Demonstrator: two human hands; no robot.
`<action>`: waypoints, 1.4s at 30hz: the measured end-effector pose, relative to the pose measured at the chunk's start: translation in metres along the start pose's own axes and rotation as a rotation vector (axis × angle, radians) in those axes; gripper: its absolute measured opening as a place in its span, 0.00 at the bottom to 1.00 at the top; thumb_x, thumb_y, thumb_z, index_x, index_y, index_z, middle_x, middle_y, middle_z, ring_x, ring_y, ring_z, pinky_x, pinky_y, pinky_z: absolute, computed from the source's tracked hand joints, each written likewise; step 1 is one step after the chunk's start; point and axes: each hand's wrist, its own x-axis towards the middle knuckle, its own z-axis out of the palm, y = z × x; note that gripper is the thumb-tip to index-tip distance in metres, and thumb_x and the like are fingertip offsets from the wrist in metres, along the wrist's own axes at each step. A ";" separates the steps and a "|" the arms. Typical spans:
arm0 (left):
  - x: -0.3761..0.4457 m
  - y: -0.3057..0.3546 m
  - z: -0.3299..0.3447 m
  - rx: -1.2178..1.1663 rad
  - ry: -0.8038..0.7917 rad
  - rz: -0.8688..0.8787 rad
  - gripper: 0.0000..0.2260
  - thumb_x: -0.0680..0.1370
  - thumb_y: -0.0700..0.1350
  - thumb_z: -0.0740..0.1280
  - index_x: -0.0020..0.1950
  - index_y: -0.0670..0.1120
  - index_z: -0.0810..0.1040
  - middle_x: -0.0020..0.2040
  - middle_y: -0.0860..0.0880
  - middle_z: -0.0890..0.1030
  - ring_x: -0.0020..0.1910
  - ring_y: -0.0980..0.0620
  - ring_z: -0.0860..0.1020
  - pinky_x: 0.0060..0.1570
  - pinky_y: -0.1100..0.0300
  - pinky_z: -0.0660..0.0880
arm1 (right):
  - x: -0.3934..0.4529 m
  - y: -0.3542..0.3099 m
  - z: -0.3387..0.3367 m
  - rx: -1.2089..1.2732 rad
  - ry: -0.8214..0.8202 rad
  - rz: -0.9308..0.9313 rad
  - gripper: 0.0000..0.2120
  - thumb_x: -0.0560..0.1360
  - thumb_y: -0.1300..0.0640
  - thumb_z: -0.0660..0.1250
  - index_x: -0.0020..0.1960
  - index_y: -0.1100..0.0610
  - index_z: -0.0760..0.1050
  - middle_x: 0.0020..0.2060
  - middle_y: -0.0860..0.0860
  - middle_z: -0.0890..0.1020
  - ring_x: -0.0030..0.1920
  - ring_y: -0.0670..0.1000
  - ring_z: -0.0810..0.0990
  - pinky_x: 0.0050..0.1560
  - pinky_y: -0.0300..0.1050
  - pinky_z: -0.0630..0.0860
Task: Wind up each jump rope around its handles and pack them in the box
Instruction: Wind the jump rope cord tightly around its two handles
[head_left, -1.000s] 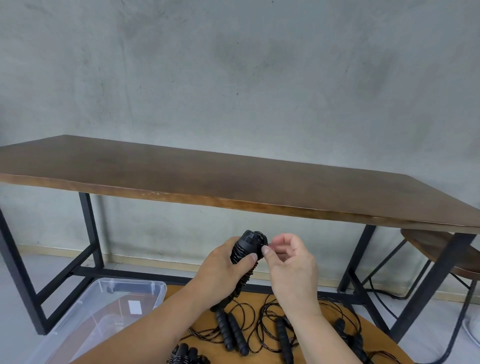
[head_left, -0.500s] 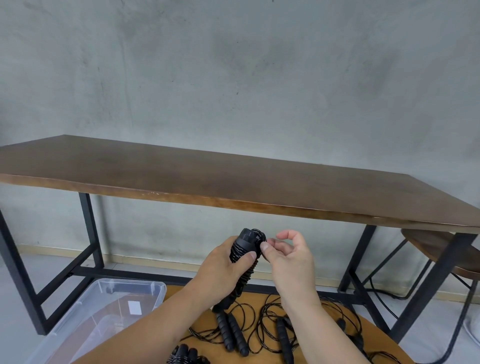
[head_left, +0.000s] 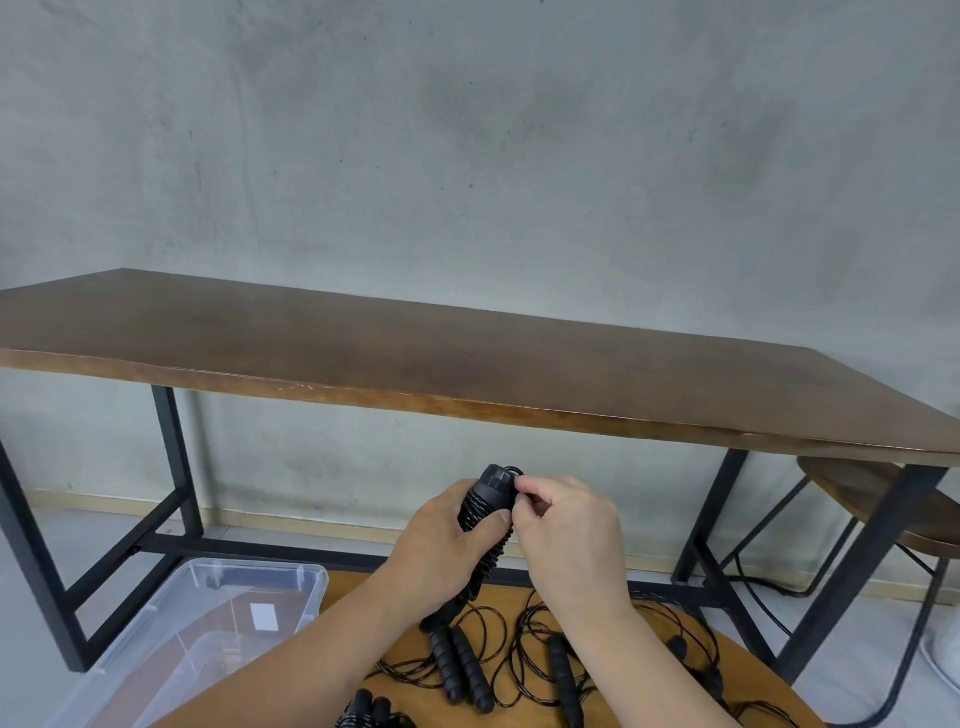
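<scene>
My left hand (head_left: 441, 535) grips a black jump rope bundle (head_left: 485, 501), its cord wound round the paired handles, held upright above the round wooden table (head_left: 769, 675). My right hand (head_left: 566, 535) pinches the cord end at the top of the bundle with curled fingers. Several unwound black jump ropes (head_left: 519, 660) lie tangled on the round table below my hands. A wound bundle (head_left: 363, 709) shows at the bottom edge. The clear plastic box (head_left: 218, 623) stands on the floor at lower left.
A long dark wooden table (head_left: 467, 364) on black metal legs runs across in front of me, against a grey concrete wall. A round wooden stool (head_left: 878, 493) stands at the right, with a black cable on the floor beneath it.
My right hand's fingers have curled in closer against the top of the bundle. The left hand keeps the bundle in the same place.
</scene>
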 end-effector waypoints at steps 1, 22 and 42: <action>0.000 0.000 0.000 0.001 0.000 -0.002 0.10 0.80 0.51 0.65 0.61 0.54 0.74 0.46 0.52 0.81 0.45 0.53 0.80 0.42 0.61 0.78 | 0.001 0.000 -0.001 -0.012 0.000 -0.002 0.12 0.78 0.58 0.67 0.60 0.52 0.82 0.52 0.47 0.83 0.49 0.41 0.78 0.46 0.22 0.67; 0.000 -0.001 0.000 -0.094 0.015 0.015 0.07 0.81 0.49 0.65 0.59 0.54 0.75 0.45 0.52 0.82 0.43 0.56 0.80 0.43 0.63 0.77 | 0.009 -0.008 -0.005 0.763 -0.096 0.550 0.09 0.75 0.61 0.71 0.50 0.55 0.72 0.46 0.51 0.82 0.47 0.47 0.79 0.45 0.39 0.71; -0.004 -0.006 0.004 0.094 0.043 0.083 0.18 0.80 0.51 0.66 0.70 0.55 0.69 0.51 0.56 0.79 0.49 0.58 0.78 0.44 0.69 0.73 | -0.002 0.001 0.014 0.820 -0.102 0.673 0.13 0.73 0.64 0.70 0.56 0.54 0.75 0.50 0.53 0.83 0.52 0.51 0.82 0.55 0.47 0.80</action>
